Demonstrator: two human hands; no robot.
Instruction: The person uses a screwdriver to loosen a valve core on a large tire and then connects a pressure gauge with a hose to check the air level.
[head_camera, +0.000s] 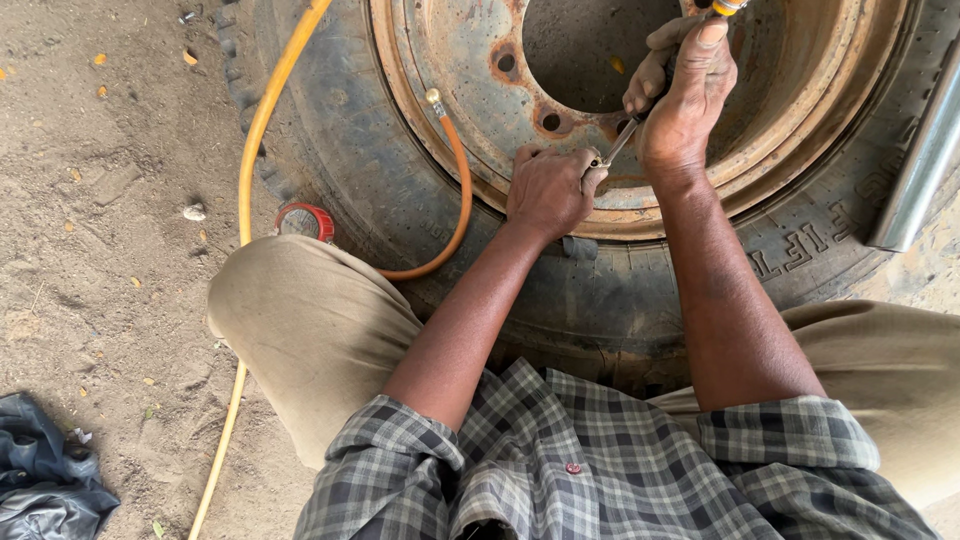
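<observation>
A big truck tyre (640, 280) with a rusty steel rim (470, 70) lies flat on the dirt in front of my knees. My left hand (548, 190) rests on the rim's near edge, fingers pinched around the base of the valve stem. My right hand (682, 95) is closed on a slim metal air chuck tool (618, 143) that slants down to the valve between the two hands. The tool's far end with a yellow fitting (728, 6) pokes out at the top edge.
A yellow air hose (262, 120) runs across the tyre and down over the dirt at left. An orange hose (455, 190) with a brass tip curves over the rim. A red-rimmed gauge (305, 220) lies by my left knee. A metal bar (920, 160) is at right; dark cloth (45, 480) at lower left.
</observation>
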